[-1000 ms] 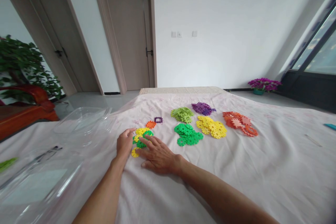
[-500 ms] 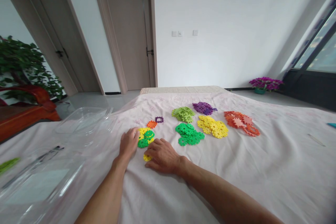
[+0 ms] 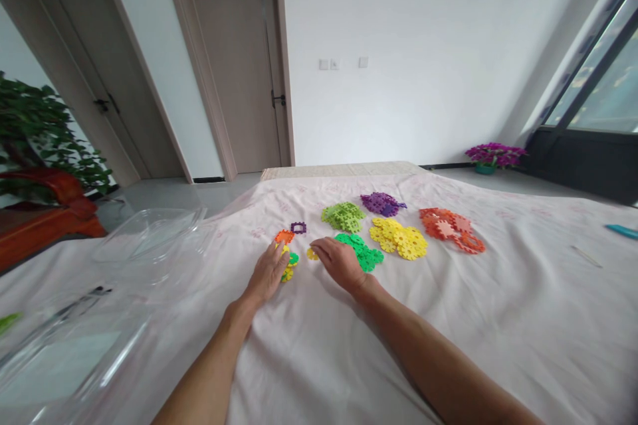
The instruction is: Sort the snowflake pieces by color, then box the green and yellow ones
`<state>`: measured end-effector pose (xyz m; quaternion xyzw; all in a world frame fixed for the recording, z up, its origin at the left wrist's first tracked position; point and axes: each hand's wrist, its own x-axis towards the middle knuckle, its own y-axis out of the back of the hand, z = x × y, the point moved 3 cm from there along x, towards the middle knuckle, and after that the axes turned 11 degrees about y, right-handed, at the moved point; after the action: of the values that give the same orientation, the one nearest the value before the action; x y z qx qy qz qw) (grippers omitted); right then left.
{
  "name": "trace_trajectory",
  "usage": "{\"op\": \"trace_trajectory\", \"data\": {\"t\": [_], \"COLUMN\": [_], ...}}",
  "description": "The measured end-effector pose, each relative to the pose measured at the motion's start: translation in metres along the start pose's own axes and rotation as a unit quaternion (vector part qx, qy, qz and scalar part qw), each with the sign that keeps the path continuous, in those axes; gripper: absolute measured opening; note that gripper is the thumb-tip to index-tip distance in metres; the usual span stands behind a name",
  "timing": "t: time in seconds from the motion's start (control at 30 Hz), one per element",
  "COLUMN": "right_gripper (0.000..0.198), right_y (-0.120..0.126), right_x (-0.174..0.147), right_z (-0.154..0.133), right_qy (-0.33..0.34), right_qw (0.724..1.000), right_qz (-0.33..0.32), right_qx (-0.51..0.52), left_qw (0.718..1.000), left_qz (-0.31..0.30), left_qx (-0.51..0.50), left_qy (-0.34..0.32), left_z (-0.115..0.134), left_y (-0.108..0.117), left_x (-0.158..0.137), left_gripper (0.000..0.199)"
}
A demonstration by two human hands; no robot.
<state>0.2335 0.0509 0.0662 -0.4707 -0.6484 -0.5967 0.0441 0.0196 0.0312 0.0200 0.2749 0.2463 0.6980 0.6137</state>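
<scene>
My left hand point(image 3: 268, 271) lies with its fingers stretched over a small mixed heap of yellow and green notched disc pieces point(image 3: 289, 267), covering part of it. At the fingertips of my right hand point(image 3: 339, 261) is a yellow notched disc point(image 3: 312, 254), its edge poking out to the left. Right behind this hand spreads a pile of green discs point(image 3: 366, 254), partly hidden by it. An orange notched piece point(image 3: 284, 236) touches the left fingertips, and a purple square frame piece point(image 3: 298, 228) lies just beyond.
Farther off are piles of light green point(image 3: 343, 216), purple point(image 3: 383, 203), yellow point(image 3: 399, 238) and orange-red pieces point(image 3: 451, 229). Clear plastic containers point(image 3: 144, 239) stand on the left of the cloth-covered table point(image 3: 448, 332). A blue object point(image 3: 622, 232) lies at the right.
My right hand has moved forward and right, with the yellow disc at its fingertips. My left hand has shifted forward and now covers more of the mixed heap.
</scene>
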Motion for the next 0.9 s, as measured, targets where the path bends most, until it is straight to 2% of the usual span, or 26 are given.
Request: {"op": "trace_trajectory", "data": {"t": [0.07, 0.13, 0.23, 0.3, 0.33, 0.43, 0.57, 0.67, 0.73, 0.8, 0.9], "right_gripper": [0.027, 0.027, 0.031, 0.034, 0.035, 0.038, 0.039, 0.037, 0.036, 0.034, 0.032], "right_y": [0.013, 0.029, 0.056, 0.074, 0.083, 0.106, 0.122, 0.124, 0.121, 0.113, 0.09], "right_x": [0.0, -0.003, -0.01, -0.018, -0.023, -0.041, -0.065, -0.072, -0.067, -0.054, -0.026], "right_z": [0.025, 0.05, 0.083, 0.1, 0.108, 0.126, 0.145, 0.15, 0.145, 0.134, 0.104], "right_qy": [-0.06, -0.123, -0.207, -0.259, -0.285, -0.358, -0.426, -0.429, -0.401, -0.344, -0.228], "right_qw": [0.997, 0.988, 0.967, 0.948, 0.937, 0.901, 0.86, 0.849, 0.857, 0.884, 0.942], "right_qz": [0.046, 0.085, 0.124, 0.137, 0.14, 0.144, 0.142, 0.152, 0.165, 0.164, 0.117], "right_qx": [-0.005, -0.028, -0.085, -0.126, -0.145, -0.199, -0.243, -0.269, -0.279, -0.269, -0.216], "left_qw": [0.999, 0.998, 0.993, 0.988, 0.987, 0.992, 0.993, 0.994, 0.994, 0.992, 0.984], "left_qz": [-0.023, -0.05, -0.09, -0.094, -0.085, -0.044, -0.015, 0.007, 0.037, 0.084, 0.164], "left_qx": [-0.037, -0.031, 0.051, 0.099, 0.11, 0.102, 0.069, 0.048, 0.038, 0.036, 0.069], "left_qy": [-0.007, -0.028, -0.061, -0.075, -0.076, -0.068, -0.096, -0.098, -0.092, -0.081, -0.029], "left_z": [0.006, 0.008, 0.005, 0.001, -0.001, -0.004, -0.003, -0.002, -0.002, -0.002, -0.004], "left_y": [0.001, 0.002, 0.002, 0.0, 0.0, -0.002, -0.004, -0.004, 0.0, 0.006, 0.021], "left_x": [-0.002, -0.005, -0.008, -0.008, -0.008, -0.005, -0.005, -0.005, -0.004, -0.003, -0.003], "left_gripper": [0.071, 0.077, 0.11, 0.122, 0.118, 0.091, 0.069, 0.066, 0.062, 0.054, 0.047]}}
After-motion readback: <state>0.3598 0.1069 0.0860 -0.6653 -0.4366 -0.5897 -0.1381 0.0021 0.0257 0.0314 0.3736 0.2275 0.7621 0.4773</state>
